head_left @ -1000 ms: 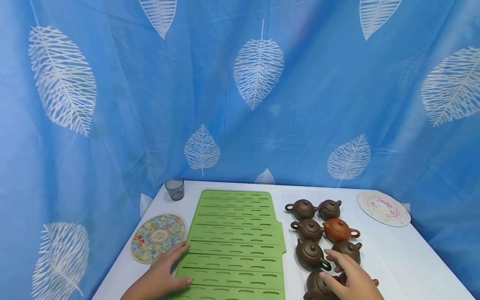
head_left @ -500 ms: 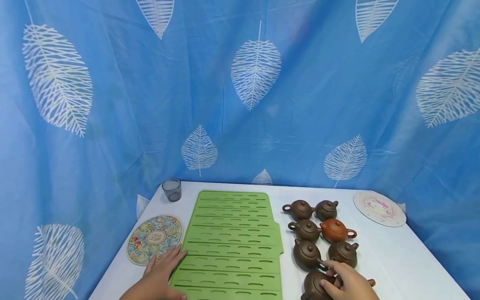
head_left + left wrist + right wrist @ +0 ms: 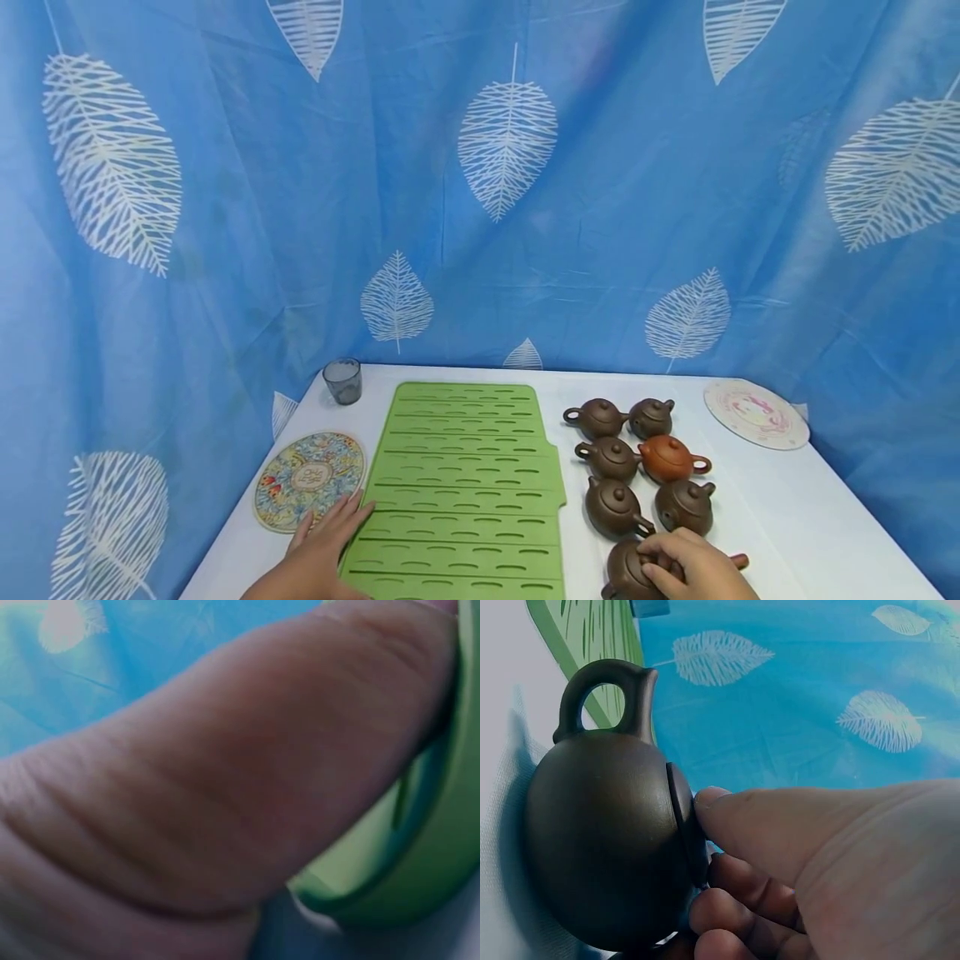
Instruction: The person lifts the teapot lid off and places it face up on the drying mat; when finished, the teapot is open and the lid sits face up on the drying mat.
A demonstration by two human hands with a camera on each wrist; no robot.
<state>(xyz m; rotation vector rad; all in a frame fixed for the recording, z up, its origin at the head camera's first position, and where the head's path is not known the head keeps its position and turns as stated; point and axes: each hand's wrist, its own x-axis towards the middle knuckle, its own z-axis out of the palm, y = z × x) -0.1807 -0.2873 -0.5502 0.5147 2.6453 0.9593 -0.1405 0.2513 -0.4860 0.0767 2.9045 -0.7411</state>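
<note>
In the head view my right hand pinches the top of the nearest dark brown teapot. The right wrist view shows the thumb and curled fingers at the teapot's lid; its knob is hidden between them. This teapot stands on the white table, its loop handle visible. My left hand lies along the left edge of a green slotted mat, fingers extended, thumb near the mat's lower corner. In the left wrist view the thumb covers much of the frame, beside the mat's raised rim.
Several more brown teapots and one reddish-orange teapot stand in two columns right of the mat. A patterned round plate lies left, a grey glass behind it. A pink-and-white disc lies at the far right.
My right hand has come down from above the teapots and taken hold of the nearest one's lid. My left hand has shifted slightly down along the mat's edge.
</note>
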